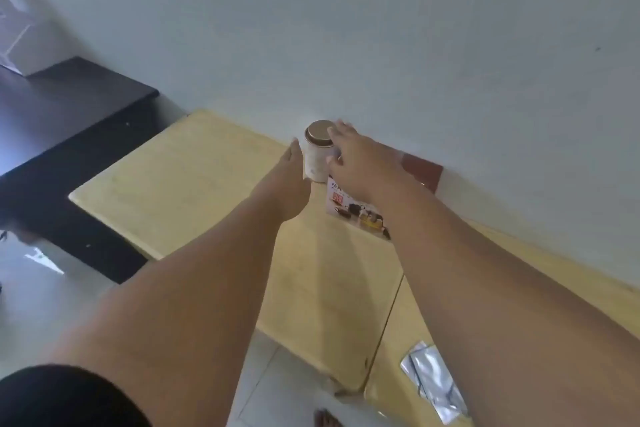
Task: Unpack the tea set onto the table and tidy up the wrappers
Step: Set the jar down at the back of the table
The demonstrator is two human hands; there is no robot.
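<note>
A white tea canister (pixel 314 159) with a bronze lid stands upright near the far edge of the light wooden table (pixel 180 177), close to the wall. My right hand (pixel 349 163) wraps its right side, thumb on the front and fingers reaching over behind the lid. My left hand (pixel 289 184) lies flat with straight fingers just left of the canister, at or almost at its base. The tea set box (pixel 360 215), with a printed picture and a red-brown side, lies right of the canister, partly under my right forearm. A silver wrapper (pixel 433 381) lies on the near right table.
A second light wooden table (pixel 388 388) butts against the first at the lower right. A dark low table (pixel 69 135) stands to the left against the white wall (pixel 381 28). Tiled floor (pixel 263 374) and a bare foot (pixel 325 419) show below.
</note>
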